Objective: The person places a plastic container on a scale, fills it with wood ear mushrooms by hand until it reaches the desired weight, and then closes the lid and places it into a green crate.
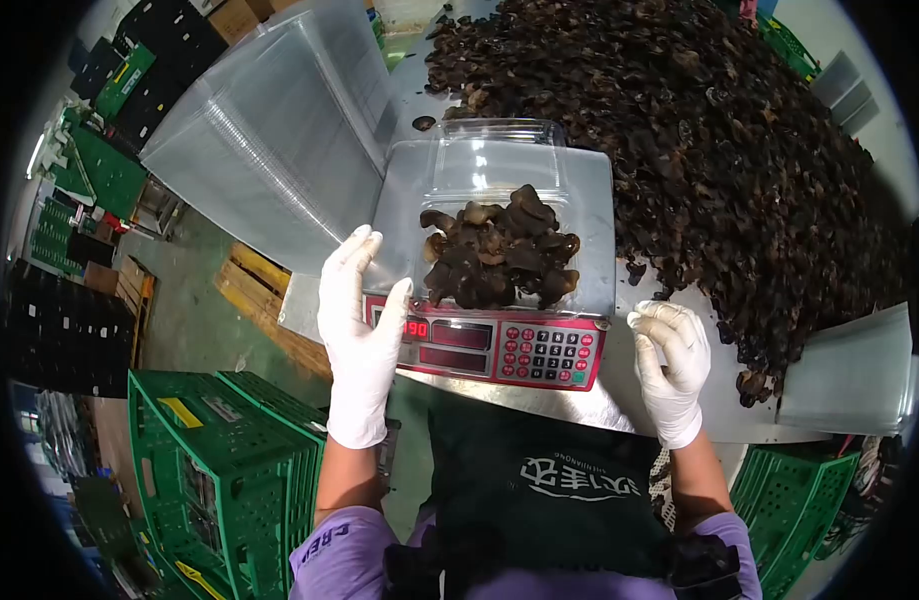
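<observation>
A clear plastic clamshell box [495, 160] lies open on the grey plate of a red scale [551, 352]. Dark brown mushroom-like pieces [499, 250] fill its near half. My left hand [359, 325], in a white glove, is at the scale's left front corner, fingers apart and nothing in them; its thumb partly covers the red digits. To the right of the scale, my right hand [671, 350], gloved too, has its fingers curled toward the thumb; whether something small is between them is hidden.
A large heap of dark pieces [669, 130] covers the table's back and right. Stacked clear boxes [269, 130] stand at the left, more boxes [849, 375] at the right. Green crates [229, 430] and a wooden pallet [269, 300] are on the floor.
</observation>
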A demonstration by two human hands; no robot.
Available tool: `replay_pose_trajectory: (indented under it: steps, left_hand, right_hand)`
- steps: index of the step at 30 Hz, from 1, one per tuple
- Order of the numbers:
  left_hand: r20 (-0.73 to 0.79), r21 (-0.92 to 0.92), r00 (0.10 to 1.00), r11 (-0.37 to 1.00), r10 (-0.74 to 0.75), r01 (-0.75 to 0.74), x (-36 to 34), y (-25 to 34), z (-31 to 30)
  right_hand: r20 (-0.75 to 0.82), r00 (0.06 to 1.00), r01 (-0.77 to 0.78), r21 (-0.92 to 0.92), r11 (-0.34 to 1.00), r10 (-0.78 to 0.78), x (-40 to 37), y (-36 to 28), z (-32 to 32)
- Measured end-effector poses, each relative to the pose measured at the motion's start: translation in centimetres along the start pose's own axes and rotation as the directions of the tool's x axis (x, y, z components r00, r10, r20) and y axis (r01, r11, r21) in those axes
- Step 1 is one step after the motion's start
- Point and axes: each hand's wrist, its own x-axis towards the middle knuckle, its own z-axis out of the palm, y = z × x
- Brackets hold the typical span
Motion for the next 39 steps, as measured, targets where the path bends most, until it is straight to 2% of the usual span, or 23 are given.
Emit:
replay_pose_trajectory:
  steps: [5,7,8,9,11,13,14,15,17,19,21,23,25,27,29,30,31,33,35,36,37,38,39]
  left_hand:
    - [0.113,-0.005,0.990,0.996,0.086,-0.086,1.9,-1.1,0.9]
    - [0.299,0.257,0.948,0.948,0.106,-0.187,2.7,-0.8,1.2]
    - [0.358,0.281,0.929,0.938,0.094,-0.203,3.0,-0.9,1.5]
    - [0.358,0.278,0.928,0.937,0.102,-0.210,3.3,-0.9,1.4]
    - [0.437,0.021,0.898,0.998,0.043,-0.058,4.1,-0.9,0.7]
    - [0.473,-0.234,0.876,0.946,-0.090,0.223,5.6,-1.4,0.5]
    - [0.440,-0.272,0.880,0.908,-0.178,0.320,6.4,-2.4,1.3]
    - [0.408,-0.312,0.873,0.858,-0.267,0.409,7.2,-3.7,2.5]
    - [0.366,-0.359,0.876,0.821,-0.312,0.443,8.9,-5.8,5.0]
    - [0.558,-0.519,0.697,0.466,-0.450,0.717,11.0,-7.5,6.4]
    - [0.635,-0.533,0.674,0.418,-0.377,0.736,12.5,-10.0,7.2]
    - [0.761,-0.560,0.580,0.158,-0.290,0.814,13.4,-10.9,7.7]
    - [0.714,-0.611,0.632,0.172,-0.303,0.773,13.0,-8.0,7.2]
    - [0.462,-0.773,0.858,0.373,-0.223,0.513,11.5,-3.8,5.7]
    - [0.586,-0.733,0.808,0.463,0.059,0.498,9.2,-4.3,3.3]
    - [0.492,-0.538,0.845,0.836,0.211,0.105,7.9,-3.2,2.4]
    - [0.457,-0.183,0.800,0.921,0.388,-0.343,6.7,-1.8,1.7]
    - [0.248,0.119,0.946,0.962,0.209,-0.244,3.6,1.5,1.5]
    - [0.176,0.176,0.978,0.974,0.111,-0.142,1.7,1.3,1.3]
    - [0.301,0.186,0.934,0.972,-0.195,0.144,1.3,1.0,1.1]
    - [0.405,0.231,0.782,0.881,-0.473,0.413,0.7,0.5,0.9]
    - [0.543,-0.064,0.716,0.828,-0.439,0.557,-0.6,-2.8,1.9]
    - [0.539,-0.065,0.719,0.829,-0.439,0.556,-1.0,-2.5,1.8]
  right_hand:
    - [0.002,1.000,-0.002,0.046,0.999,0.002,-0.7,-0.1,0.2]
    - [-0.025,1.000,0.007,0.053,0.999,-0.005,-1.1,0.0,0.2]
    - [-0.011,1.000,0.014,0.036,0.999,-0.013,-1.2,0.0,0.1]
    - [0.003,1.000,0.019,0.019,1.000,-0.019,-1.3,0.0,0.0]
    - [0.004,1.000,0.028,0.047,0.998,-0.029,-1.4,-0.2,-0.2]
    - [0.235,0.894,-0.447,0.400,0.801,0.382,-1.4,-1.5,0.0]
    - [0.393,0.806,-0.592,0.557,0.582,0.443,-1.2,-1.8,0.3]
    - [0.389,0.807,-0.591,0.556,0.585,0.445,-0.9,-1.9,0.6]
    - [0.727,0.541,-0.806,0.591,0.014,0.423,0.0,-2.0,1.0]
    - [0.754,0.555,-0.793,0.607,-0.051,0.351,0.4,-2.1,1.8]
    - [0.744,0.555,-0.781,0.620,-0.074,0.372,1.0,-2.4,2.0]
    - [0.758,0.542,-0.763,0.625,-0.164,0.363,0.9,-2.3,2.3]
    - [0.768,0.532,-0.738,0.627,-0.249,0.357,1.1,-2.0,2.3]
    - [0.750,0.539,-0.699,0.652,-0.293,0.384,1.1,-1.7,2.1]
    - [0.717,0.570,-0.671,0.688,-0.276,0.400,1.1,-1.2,2.0]
    - [0.724,0.552,-0.675,0.679,-0.288,0.415,1.6,-1.4,1.8]
    - [0.729,0.534,-0.677,0.672,-0.300,0.428,2.0,-1.6,1.7]
    - [0.740,0.491,-0.724,0.640,-0.256,0.461,2.9,-1.4,2.0]
    - [0.782,0.417,-0.834,0.532,-0.147,0.464,3.3,-0.9,2.8]
    - [0.782,0.404,-0.839,0.523,-0.147,0.474,3.6,-1.0,3.3]
    - [0.784,0.406,-0.840,0.522,-0.146,0.469,3.7,-0.8,3.6]
    - [0.784,0.413,-0.845,0.520,-0.127,0.464,3.7,-0.4,4.0]
    - [0.782,0.421,-0.848,0.519,-0.107,0.459,3.7,-0.1,4.3]
